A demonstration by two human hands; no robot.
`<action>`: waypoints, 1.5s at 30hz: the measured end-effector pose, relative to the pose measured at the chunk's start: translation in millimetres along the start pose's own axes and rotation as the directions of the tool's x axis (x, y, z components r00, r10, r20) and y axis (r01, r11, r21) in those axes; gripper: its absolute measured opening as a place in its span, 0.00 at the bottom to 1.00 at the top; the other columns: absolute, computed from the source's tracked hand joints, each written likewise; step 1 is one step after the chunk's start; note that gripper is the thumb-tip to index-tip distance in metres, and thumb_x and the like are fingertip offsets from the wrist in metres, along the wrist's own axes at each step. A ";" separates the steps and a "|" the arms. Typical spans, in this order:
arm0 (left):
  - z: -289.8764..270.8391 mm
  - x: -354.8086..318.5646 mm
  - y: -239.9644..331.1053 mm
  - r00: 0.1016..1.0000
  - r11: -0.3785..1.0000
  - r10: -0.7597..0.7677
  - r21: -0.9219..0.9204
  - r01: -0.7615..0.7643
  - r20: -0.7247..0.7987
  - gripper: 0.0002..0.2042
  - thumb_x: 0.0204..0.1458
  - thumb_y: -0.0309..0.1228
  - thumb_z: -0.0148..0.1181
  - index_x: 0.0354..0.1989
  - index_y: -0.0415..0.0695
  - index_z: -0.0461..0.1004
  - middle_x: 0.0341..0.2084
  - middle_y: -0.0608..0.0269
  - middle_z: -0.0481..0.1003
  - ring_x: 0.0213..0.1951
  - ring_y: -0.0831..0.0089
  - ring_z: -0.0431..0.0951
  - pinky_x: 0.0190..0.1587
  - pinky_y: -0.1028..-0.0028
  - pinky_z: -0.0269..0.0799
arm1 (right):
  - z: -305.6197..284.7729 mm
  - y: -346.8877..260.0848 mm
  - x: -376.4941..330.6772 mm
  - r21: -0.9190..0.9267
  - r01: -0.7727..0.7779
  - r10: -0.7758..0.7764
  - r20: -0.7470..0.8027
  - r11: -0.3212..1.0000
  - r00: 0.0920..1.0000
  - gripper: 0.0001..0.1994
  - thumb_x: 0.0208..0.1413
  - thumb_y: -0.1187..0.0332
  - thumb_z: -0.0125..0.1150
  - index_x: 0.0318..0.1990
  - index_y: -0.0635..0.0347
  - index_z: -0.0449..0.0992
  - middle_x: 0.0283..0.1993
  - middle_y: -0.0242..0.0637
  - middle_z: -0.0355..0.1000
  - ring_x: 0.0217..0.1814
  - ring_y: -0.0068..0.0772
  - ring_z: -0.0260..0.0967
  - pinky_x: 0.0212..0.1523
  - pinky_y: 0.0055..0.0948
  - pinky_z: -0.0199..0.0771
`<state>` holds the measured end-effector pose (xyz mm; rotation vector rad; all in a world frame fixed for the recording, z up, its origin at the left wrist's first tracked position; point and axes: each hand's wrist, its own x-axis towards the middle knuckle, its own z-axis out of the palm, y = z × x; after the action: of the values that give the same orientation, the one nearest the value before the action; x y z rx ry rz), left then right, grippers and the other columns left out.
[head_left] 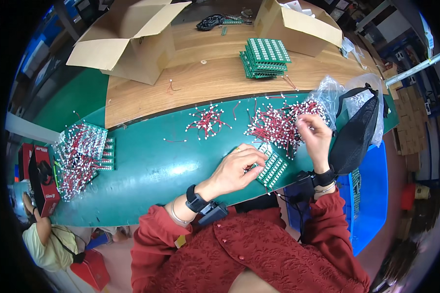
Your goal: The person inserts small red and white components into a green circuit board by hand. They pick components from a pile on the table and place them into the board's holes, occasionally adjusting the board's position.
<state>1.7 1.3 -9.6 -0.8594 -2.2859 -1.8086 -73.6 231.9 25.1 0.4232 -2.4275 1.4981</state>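
Observation:
A green circuit board panel (275, 170) with rows of white connectors lies at the front edge of the green tabletop. My left hand (235, 170) is closed at its left edge, fingers bent and thumb resting on the board. Farther right, my right hand (317, 139) is raised at the right side of a heap of short red cables (274, 124) with white plug ends. Its thumb and forefinger are pinched together; anything between them is too small to make out. A smaller bunch of cables (209, 121) lies left of the heap.
Stacked boards (265, 56) stand on the wooden table behind, between two open cardboard boxes (137, 49). More cables cover boards (83, 151) at the far left. A black bag (358, 134) and clear plastic bags lie right, above a blue bin (371, 195). Another person (51, 244) sits lower left.

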 end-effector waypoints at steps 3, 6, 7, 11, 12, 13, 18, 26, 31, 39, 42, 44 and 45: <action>-0.6 0.3 -2.1 1.000 1.000 -0.029 -0.011 0.029 -0.007 0.03 0.48 0.25 0.60 0.32 0.42 0.75 0.34 0.62 0.78 0.41 0.62 0.74 0.47 0.67 0.68 | -0.2 2.7 -0.7 0.207 -0.215 0.226 -0.031 0.954 0.974 0.06 0.56 0.75 0.59 0.40 0.64 0.76 0.31 0.28 0.74 0.29 0.13 0.69 0.24 0.13 0.64; -0.2 -2.4 -1.4 0.997 0.999 -0.051 0.004 0.052 -0.065 0.05 0.48 0.24 0.61 0.34 0.41 0.76 0.32 0.62 0.77 0.39 0.64 0.75 0.44 0.68 0.69 | 0.1 -8.7 -3.1 0.271 -0.164 0.195 -0.092 0.948 0.976 0.05 0.56 0.75 0.59 0.39 0.64 0.76 0.31 0.29 0.74 0.29 0.14 0.71 0.23 0.12 0.64; 0.1 -3.4 0.4 0.991 0.995 -0.097 -0.024 0.095 -0.088 0.05 0.48 0.24 0.61 0.34 0.41 0.76 0.32 0.62 0.78 0.38 0.65 0.75 0.44 0.69 0.70 | 0.0 -14.7 -1.8 0.340 -0.159 0.196 -0.078 0.927 0.977 0.05 0.56 0.76 0.59 0.39 0.64 0.76 0.31 0.30 0.75 0.29 0.16 0.71 0.23 0.13 0.66; 0.6 -2.7 2.0 0.968 0.974 -0.217 -0.098 0.205 -0.128 0.09 0.48 0.24 0.62 0.38 0.40 0.78 0.30 0.60 0.79 0.36 0.69 0.76 0.41 0.71 0.70 | 7.5 -26.0 -14.9 0.464 -0.283 0.235 0.161 0.839 0.959 0.06 0.56 0.76 0.58 0.40 0.66 0.75 0.32 0.34 0.75 0.29 0.18 0.72 0.23 0.15 0.67; 0.0 -1.6 3.4 0.964 0.969 -0.237 -0.101 0.225 -0.121 0.09 0.48 0.25 0.63 0.38 0.40 0.78 0.31 0.60 0.79 0.36 0.69 0.76 0.41 0.71 0.70 | 11.1 -28.5 -19.3 0.472 -0.307 0.237 0.203 0.826 0.950 0.06 0.56 0.77 0.58 0.41 0.66 0.75 0.32 0.34 0.75 0.29 0.19 0.72 0.23 0.15 0.67; -0.1 -1.3 3.5 0.960 0.964 -0.257 -0.104 0.245 -0.114 0.09 0.48 0.25 0.63 0.39 0.40 0.78 0.31 0.59 0.79 0.36 0.70 0.76 0.41 0.71 0.70 | 15.3 -29.0 -22.8 0.468 -0.303 0.224 0.219 0.830 0.950 0.06 0.56 0.77 0.58 0.41 0.66 0.75 0.33 0.35 0.75 0.29 0.19 0.72 0.23 0.15 0.68; 2.0 -2.9 0.4 0.953 0.950 -0.283 -0.164 0.264 -0.105 0.08 0.49 0.27 0.63 0.38 0.41 0.78 0.29 0.62 0.79 0.35 0.73 0.76 0.40 0.73 0.70 | 27.4 -29.5 -31.3 0.444 -0.276 0.164 0.273 0.852 0.948 0.07 0.54 0.79 0.59 0.41 0.67 0.75 0.33 0.35 0.75 0.31 0.19 0.73 0.24 0.15 0.69; 2.6 -3.1 -1.8 0.948 0.939 -0.303 -0.198 0.280 -0.097 0.06 0.50 0.26 0.62 0.36 0.40 0.78 0.28 0.64 0.79 0.33 0.75 0.74 0.39 0.74 0.70 | 32.8 -40.7 -32.4 0.441 -0.364 0.216 0.350 0.820 0.912 0.07 0.52 0.79 0.61 0.39 0.65 0.76 0.35 0.33 0.74 0.32 0.17 0.71 0.25 0.14 0.69; 1.8 -3.1 0.2 0.943 0.934 -0.318 -0.199 0.296 -0.093 0.05 0.50 0.26 0.62 0.34 0.40 0.78 0.27 0.64 0.78 0.33 0.75 0.74 0.38 0.75 0.70 | 31.7 -34.7 -35.2 0.202 -0.248 0.126 0.475 0.947 0.871 0.04 0.47 0.78 0.64 0.33 0.64 0.78 0.33 0.32 0.74 0.31 0.18 0.70 0.24 0.15 0.68; 0.7 -3.7 0.4 0.964 0.964 -0.247 -0.127 0.234 -0.099 0.04 0.48 0.24 0.63 0.33 0.41 0.78 0.27 0.62 0.78 0.33 0.72 0.75 0.36 0.74 0.71 | 30.5 -50.2 -33.9 -0.051 0.223 -0.179 0.444 0.973 0.878 0.06 0.42 0.80 0.64 0.30 0.64 0.76 0.31 0.35 0.73 0.29 0.23 0.71 0.24 0.21 0.69; 2.1 -3.1 0.5 0.961 0.976 -0.214 -0.086 0.202 -0.173 0.05 0.46 0.24 0.63 0.32 0.41 0.78 0.27 0.62 0.77 0.33 0.70 0.76 0.36 0.74 0.71 | 27.8 -46.0 -33.3 -0.012 0.058 -0.049 0.379 0.998 0.924 0.05 0.42 0.81 0.62 0.28 0.64 0.76 0.29 0.34 0.73 0.28 0.23 0.71 0.25 0.21 0.69; 1.2 -2.8 1.2 0.947 0.976 -0.214 -0.018 0.216 -0.239 0.05 0.46 0.24 0.63 0.32 0.41 0.78 0.27 0.62 0.77 0.34 0.70 0.77 0.36 0.72 0.72 | 27.3 -35.6 -29.3 -0.037 -0.045 0.056 0.360 0.998 0.931 0.03 0.43 0.79 0.60 0.27 0.63 0.76 0.28 0.33 0.72 0.27 0.22 0.70 0.24 0.20 0.68; 1.9 -3.6 -0.1 0.946 0.971 -0.231 0.001 0.237 -0.227 0.05 0.45 0.24 0.63 0.32 0.41 0.77 0.27 0.62 0.77 0.34 0.69 0.77 0.36 0.72 0.72 | 27.3 -32.8 -27.7 -0.049 -0.097 0.108 0.372 0.994 0.922 0.02 0.44 0.78 0.60 0.27 0.63 0.76 0.27 0.33 0.71 0.26 0.21 0.69 0.24 0.20 0.67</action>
<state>5.2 1.8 -11.7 -0.3653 -2.3392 -1.8481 -37.4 196.5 30.1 0.6375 -2.7992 1.5385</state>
